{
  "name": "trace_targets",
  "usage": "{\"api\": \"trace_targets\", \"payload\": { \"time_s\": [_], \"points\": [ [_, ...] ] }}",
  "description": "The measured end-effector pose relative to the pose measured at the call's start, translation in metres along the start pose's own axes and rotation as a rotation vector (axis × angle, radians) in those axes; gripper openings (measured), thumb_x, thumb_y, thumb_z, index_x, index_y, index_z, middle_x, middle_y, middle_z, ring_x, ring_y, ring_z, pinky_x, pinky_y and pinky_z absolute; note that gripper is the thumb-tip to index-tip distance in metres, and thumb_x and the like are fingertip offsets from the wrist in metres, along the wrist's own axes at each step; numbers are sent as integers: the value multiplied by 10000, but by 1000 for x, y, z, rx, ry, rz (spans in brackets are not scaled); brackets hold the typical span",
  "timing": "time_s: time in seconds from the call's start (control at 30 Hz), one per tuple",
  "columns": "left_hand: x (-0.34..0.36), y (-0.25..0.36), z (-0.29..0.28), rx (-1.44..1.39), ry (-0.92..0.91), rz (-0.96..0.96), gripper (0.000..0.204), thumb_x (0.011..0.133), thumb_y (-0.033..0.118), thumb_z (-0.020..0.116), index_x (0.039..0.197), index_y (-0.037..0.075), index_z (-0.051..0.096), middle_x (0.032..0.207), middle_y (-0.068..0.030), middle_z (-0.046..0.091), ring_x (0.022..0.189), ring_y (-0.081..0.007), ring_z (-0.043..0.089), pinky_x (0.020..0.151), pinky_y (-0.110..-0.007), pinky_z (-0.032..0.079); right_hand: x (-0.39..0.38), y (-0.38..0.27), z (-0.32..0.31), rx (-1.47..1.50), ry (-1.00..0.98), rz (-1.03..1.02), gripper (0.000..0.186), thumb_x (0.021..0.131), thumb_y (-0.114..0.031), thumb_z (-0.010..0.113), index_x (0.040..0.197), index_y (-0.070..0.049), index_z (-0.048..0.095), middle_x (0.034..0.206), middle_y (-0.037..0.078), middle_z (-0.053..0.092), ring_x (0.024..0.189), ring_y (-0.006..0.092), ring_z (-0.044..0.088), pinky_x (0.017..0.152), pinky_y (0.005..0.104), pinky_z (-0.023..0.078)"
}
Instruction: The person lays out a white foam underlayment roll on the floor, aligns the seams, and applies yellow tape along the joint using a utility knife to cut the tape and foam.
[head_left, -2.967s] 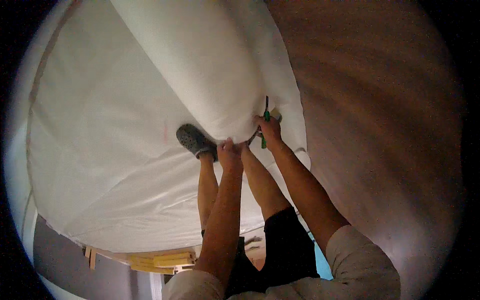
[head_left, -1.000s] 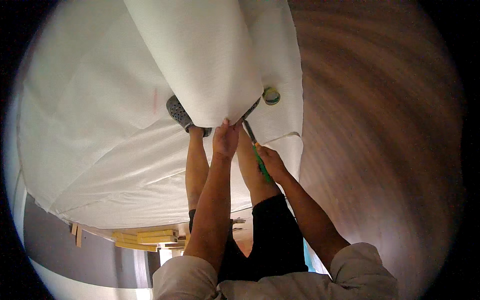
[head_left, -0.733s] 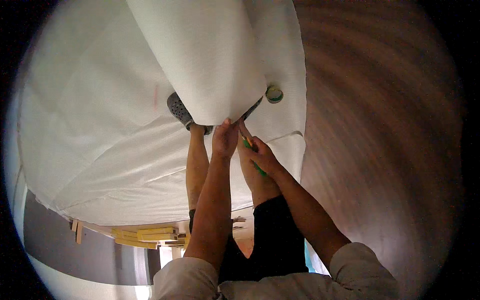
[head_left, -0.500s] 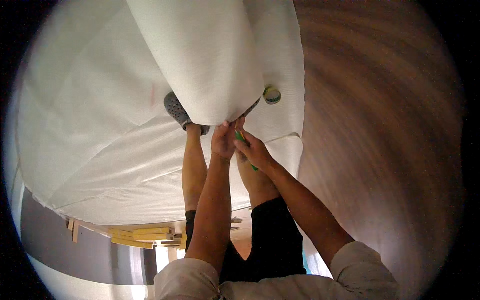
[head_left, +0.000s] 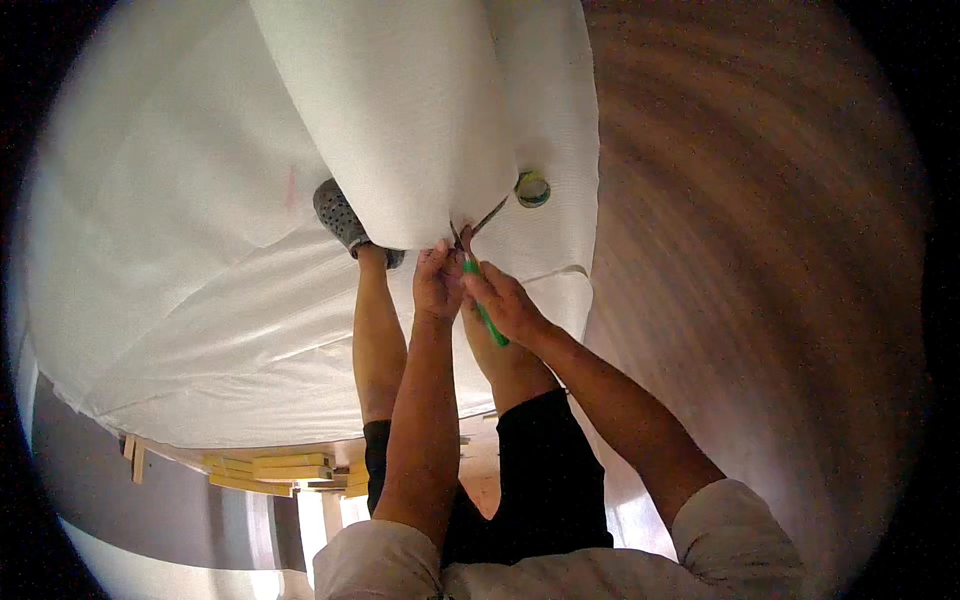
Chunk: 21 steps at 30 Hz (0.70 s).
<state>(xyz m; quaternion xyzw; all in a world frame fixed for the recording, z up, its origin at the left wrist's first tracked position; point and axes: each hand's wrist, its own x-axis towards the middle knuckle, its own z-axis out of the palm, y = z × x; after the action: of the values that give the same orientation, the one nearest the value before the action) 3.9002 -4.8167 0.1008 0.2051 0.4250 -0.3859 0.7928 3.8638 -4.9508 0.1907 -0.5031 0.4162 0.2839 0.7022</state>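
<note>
A wide white fabric sheet (head_left: 400, 130) is lifted in a fold, and its lower edge comes down to my hands. My left hand (head_left: 437, 282) pinches that edge, thumb on top. Close beside it, my right hand (head_left: 508, 302) is closed round a green-handled tool (head_left: 490, 322). The tool's thin, dark, blade-like tip rises past my fingers against the sheet; whether it is a knife or scissors I cannot tell. Some fingertips of both hands are hidden where they meet.
A roll of tape (head_left: 532, 189) lies on the white material right of the fold. My grey clog (head_left: 340, 212) stands on the material to the left. Brown wood-look floor (head_left: 740, 280) stretches to the right. Yellow-edged boards (head_left: 290, 467) are stacked behind my legs.
My right hand has turned the green-handled tool so its dark tip now shows upward at the sheet edge. My left hand keeps its pinch on the edge.
</note>
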Motion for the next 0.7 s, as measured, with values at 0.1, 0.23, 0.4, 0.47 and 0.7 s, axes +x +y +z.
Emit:
{"api": "trace_targets", "payload": {
  "time_s": [0.1,0.23,0.4,0.47,0.7],
  "points": [
    [-16,16,-1,-80,-217,-52,210,947,131,665,1103,-6,633,1132,-125,683,1113,-259,641,843,-374,564,22,-23,2,58,-87,-77,324,1105,-316,464,1211,-29,569,814,68,635,667,139,582,628,300,494],
    [-11,4,-13,1,30,90,142,943,148,633,1002,21,655,1061,-84,685,1046,-221,633,940,-349,501,70,-71,-6,218,-120,-126,339,1099,-372,482,1030,-52,570,743,41,610,608,123,574,564,286,484],
    [0,-1,29,87,67,171,447,936,50,586,1327,-139,481,1376,-199,559,1321,-315,546,1276,-498,289,135,-140,-36,239,-193,-126,362,1097,-405,482,1029,-59,564,768,42,614,635,126,583,596,304,500],
    [2,-4,-5,77,4,191,447,958,83,604,1314,-155,473,1353,-186,568,1252,-292,580,1269,-502,304,149,-173,-41,236,-235,-164,367,1093,-411,489,1028,-58,564,771,42,617,633,132,586,597,308,504],
    [24,-8,51,293,125,203,620,1035,395,600,1488,0,444,1484,-127,522,1387,-262,479,1169,-443,355,163,-203,-56,114,-258,-155,434,1067,-479,515,1005,-51,557,769,47,611,641,142,595,603,322,523]
  ]
}}
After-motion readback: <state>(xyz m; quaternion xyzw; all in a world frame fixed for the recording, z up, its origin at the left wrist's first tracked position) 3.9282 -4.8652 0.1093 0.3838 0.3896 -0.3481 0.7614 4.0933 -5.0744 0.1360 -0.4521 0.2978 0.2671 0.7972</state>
